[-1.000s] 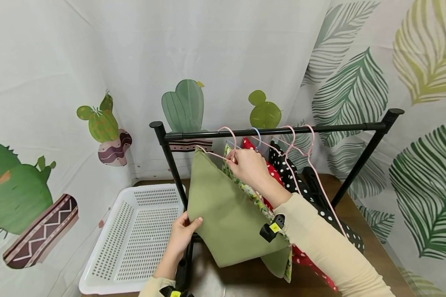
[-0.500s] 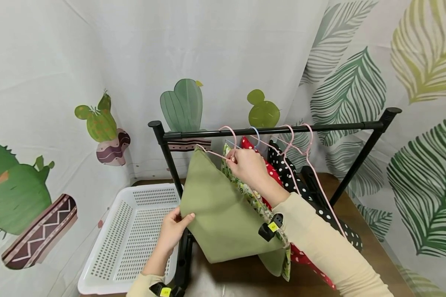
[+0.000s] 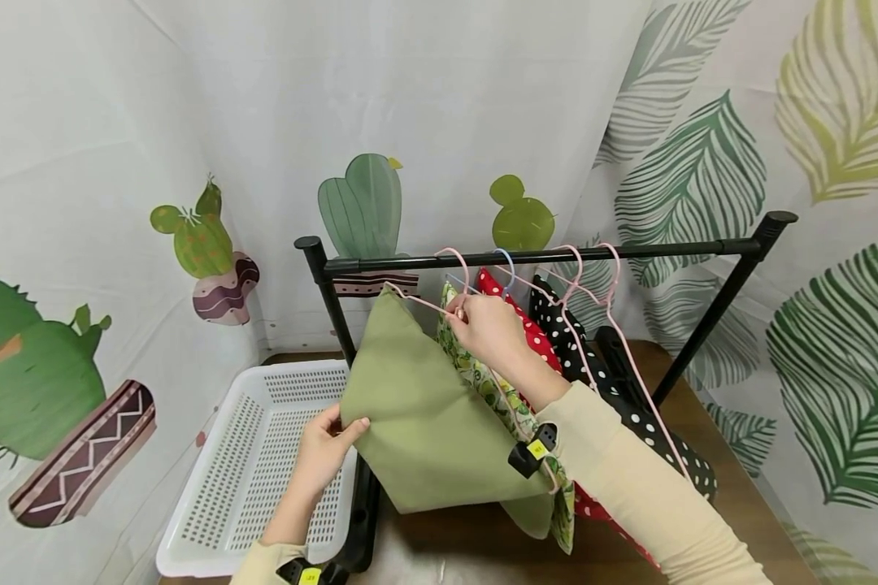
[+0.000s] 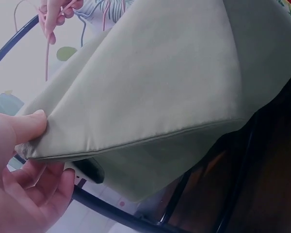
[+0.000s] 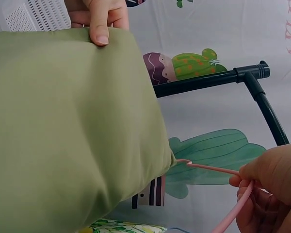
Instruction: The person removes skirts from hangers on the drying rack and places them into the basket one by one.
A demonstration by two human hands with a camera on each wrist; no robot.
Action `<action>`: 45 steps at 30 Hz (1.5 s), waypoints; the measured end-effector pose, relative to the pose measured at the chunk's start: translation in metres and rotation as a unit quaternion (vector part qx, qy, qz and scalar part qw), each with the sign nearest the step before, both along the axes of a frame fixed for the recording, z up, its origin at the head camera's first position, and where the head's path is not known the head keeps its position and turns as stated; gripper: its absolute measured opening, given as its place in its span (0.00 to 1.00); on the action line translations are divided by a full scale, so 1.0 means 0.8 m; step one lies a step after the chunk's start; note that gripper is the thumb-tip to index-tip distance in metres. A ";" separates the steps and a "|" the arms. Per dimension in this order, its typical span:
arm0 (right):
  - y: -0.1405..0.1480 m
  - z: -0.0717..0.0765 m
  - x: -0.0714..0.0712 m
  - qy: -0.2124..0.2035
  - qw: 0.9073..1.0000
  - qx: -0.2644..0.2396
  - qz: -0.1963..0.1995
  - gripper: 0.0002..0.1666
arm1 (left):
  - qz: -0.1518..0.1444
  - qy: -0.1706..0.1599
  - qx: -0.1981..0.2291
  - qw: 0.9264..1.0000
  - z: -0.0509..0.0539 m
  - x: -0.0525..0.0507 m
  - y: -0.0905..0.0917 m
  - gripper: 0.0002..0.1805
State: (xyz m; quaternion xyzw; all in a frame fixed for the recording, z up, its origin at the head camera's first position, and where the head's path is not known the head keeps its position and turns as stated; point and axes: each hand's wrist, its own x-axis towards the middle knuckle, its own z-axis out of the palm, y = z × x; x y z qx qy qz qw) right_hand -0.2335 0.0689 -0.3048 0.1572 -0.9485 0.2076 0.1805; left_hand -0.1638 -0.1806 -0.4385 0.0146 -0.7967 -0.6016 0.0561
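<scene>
Green cloth [image 3: 432,431] in left fingers [image 4: 51,182]; right fingers [image 5: 258,170] grip hanger [image 5: 236,208].

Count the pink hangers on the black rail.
3: the left pink hanger, pinched by the right hand; the middle pink hanger, right of the blue hanger; and the right pink hanger, beside it. The whole rail shows; none seems hidden.

The green cloth [image 3: 439,422] looks smooth and not shiny, with a few soft creases. The pink hanger [image 5: 233,211] looks like smooth plastic, a bit shiny. The black rack [image 3: 410,264] has smooth bars that look like metal and shine a little. The white basket [image 3: 278,471] is plastic, full of little holes. The table [image 3: 475,532] looks like brown wood. The curtain [image 3: 410,81] is thin cloth, dull and softly wrinkled.
</scene>
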 end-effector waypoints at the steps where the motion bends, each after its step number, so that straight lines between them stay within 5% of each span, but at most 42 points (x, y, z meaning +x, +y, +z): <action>1: 0.000 0.000 0.000 -0.001 1.000 -0.001 0.000 0.08 | -0.001 0.001 -0.004 1.000 0.001 0.001 -0.001 0.17; 16: 0.001 0.001 0.000 -0.022 1.000 -0.006 -0.013 0.09 | 0.003 0.023 -0.060 0.998 0.013 0.009 -0.024 0.11; 30: 0.002 -0.001 -0.001 -0.005 1.000 -0.006 -0.013 0.09 | 0.003 0.039 -0.115 0.993 0.041 0.027 -0.028 0.09; 39: 0.002 0.000 -0.002 -0.005 1.000 0.000 -0.019 0.17 | 0.017 0.062 -0.131 0.989 0.046 0.031 -0.032 0.08; 45: 0.004 -0.002 -0.004 0.003 1.000 -0.004 -0.021 0.10 | 0.033 0.081 -0.143 0.986 0.051 0.035 -0.036 0.07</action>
